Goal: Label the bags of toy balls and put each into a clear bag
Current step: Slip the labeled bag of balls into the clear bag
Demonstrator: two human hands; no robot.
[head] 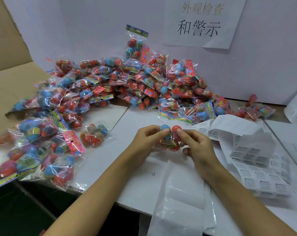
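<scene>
A small bag of toy balls (pixel 170 136) with red and blue balls is held just above the white table (pixel 127 159) at the centre. My left hand (pixel 146 139) grips its left side, thumb by the blue ball. My right hand (pixel 198 147) pinches its right side near the red ball. Sheets of white warning labels (pixel 260 171) lie to the right. A stack of clear bags (pixel 180 198) lies in front of me, under my right forearm.
A big heap of ball bags (pixel 127 82) fills the back of the table. More bags (pixel 42 147) are piled at the left beside an open cardboard box (pixel 11 79). One single bag (pixel 95 133) lies left of my hands. A white wall with a paper sign (pixel 200 23) stands behind.
</scene>
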